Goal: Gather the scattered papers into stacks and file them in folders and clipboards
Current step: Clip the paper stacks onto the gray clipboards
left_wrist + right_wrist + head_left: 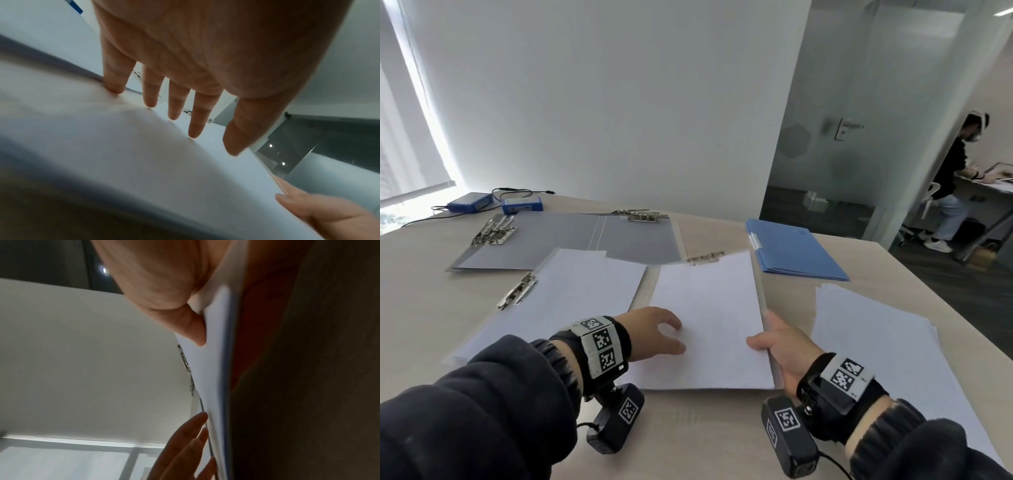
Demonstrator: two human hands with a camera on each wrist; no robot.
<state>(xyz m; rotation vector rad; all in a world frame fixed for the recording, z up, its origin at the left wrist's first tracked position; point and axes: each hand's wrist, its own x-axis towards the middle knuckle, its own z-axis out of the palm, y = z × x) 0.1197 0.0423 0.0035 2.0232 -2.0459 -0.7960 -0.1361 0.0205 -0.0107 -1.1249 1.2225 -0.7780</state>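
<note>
Left hand (654, 334) nearest, fingers spread, fingertips pressing paper stack (709, 318) in open folder on worktop (688, 431). Right hand (784, 346) pinches stack's right edge together with folder cover. Square edges under clip (705, 257) before closing; loose sheets (876, 329) wait at right.

2 blue boxes (496, 204) w/ cables far left of table (688, 438); person (952, 178) seated beyond glass door (859, 120)

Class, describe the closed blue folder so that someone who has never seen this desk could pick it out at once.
Start at the wooden table and look to its far right part, toward the glass door. The blue folder lies flat there, beyond the loose papers. It is the only folder that is shut; the grey folder to its left lies open, with metal clips.
</note>
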